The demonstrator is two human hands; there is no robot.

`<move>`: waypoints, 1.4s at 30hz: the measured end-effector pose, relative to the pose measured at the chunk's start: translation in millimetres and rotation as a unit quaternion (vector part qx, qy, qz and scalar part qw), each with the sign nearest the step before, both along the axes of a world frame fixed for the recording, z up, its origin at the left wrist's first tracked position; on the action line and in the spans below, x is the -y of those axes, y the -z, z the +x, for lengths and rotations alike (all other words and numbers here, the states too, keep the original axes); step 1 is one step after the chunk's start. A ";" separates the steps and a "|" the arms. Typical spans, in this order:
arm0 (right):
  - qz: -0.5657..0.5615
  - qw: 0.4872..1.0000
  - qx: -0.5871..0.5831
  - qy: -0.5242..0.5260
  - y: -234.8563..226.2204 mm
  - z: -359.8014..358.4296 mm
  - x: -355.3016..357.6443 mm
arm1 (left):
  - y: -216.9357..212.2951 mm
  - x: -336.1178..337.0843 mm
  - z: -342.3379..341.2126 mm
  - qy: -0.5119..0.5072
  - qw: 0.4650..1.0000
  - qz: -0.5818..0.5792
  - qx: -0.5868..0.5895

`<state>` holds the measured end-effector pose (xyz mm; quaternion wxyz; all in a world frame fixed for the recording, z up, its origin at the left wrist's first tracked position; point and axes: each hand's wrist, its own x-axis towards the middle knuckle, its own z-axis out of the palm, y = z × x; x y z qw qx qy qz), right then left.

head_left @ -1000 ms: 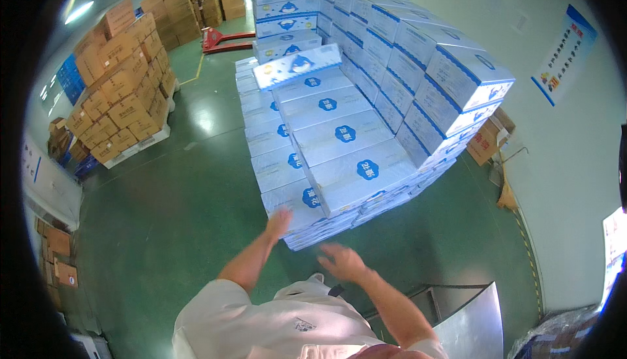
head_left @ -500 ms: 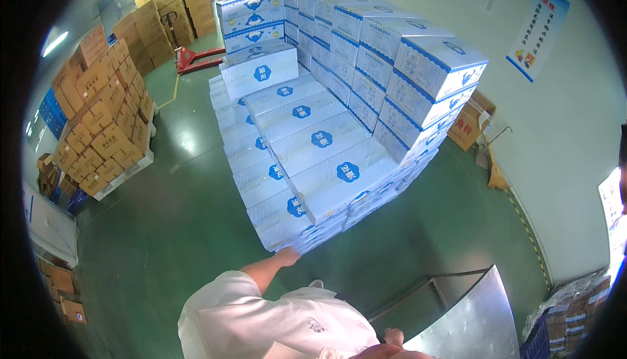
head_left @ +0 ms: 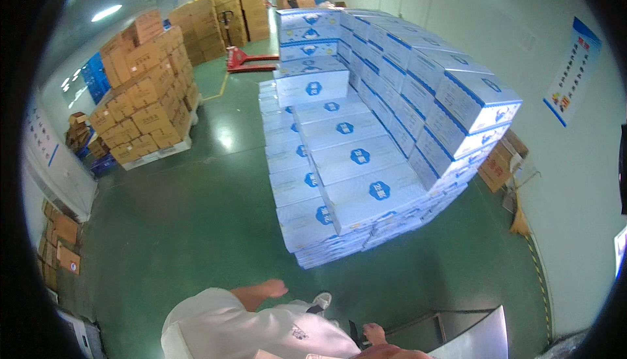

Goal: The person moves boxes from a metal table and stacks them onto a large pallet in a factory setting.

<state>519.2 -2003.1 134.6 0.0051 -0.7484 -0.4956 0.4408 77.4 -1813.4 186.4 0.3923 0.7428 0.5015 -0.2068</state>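
Observation:
My left hand [head_left: 274, 288] hangs over the green floor with its fingers curled, and nothing shows in it. A gap separates it from the near corner of the stack of white and blue cartons [head_left: 372, 200]. Low in the view my right hand [head_left: 373, 334] is also curled, beside the metal-topped stand [head_left: 475, 338]; I see nothing held in it. The stack rises in steps, from a low left row to a tall right side. One carton [head_left: 312, 87] sits above the low rows at the far end.
Brown cartons [head_left: 145, 101] are piled on a pallet to the left. A red pallet jack [head_left: 245, 61] stands beyond the white stack, near tall brown boxes [head_left: 202, 26]. Along the right wall are an open brown box [head_left: 498, 163] and a broom [head_left: 520, 218].
My left hand has come away from the near corner of the white stack and dropped lower. The view has swung left, so the stack sits further right. My right hand has shifted left.

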 end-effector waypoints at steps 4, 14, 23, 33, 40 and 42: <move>-0.056 0.916 0.140 -0.372 43.3 38.2 -7.1 | -17.4 52.3 -82.4 0.150 0.984 -0.019 -0.091; -0.171 0.971 0.008 -0.166 66.7 -56.3 -83.4 | 61.1 107.1 -172.9 -0.098 0.995 0.006 -0.030; -0.074 0.983 -0.143 -0.085 -25.9 -340.5 -273.0 | -3.5 26.7 -327.7 -0.455 0.889 0.022 0.050; -0.012 0.967 -0.254 -0.007 -96.0 -452.0 -463.6 | 64.6 13.8 -493.4 -0.647 0.761 -0.002 0.047; 0.178 0.956 -0.223 0.069 -168.8 -432.6 -674.8 | 69.5 -92.4 -487.8 -0.534 0.829 -0.009 0.166; 0.204 0.949 -0.205 0.124 -196.0 -432.7 -761.4 | 77.2 -126.2 -498.8 -0.513 0.843 -0.019 0.159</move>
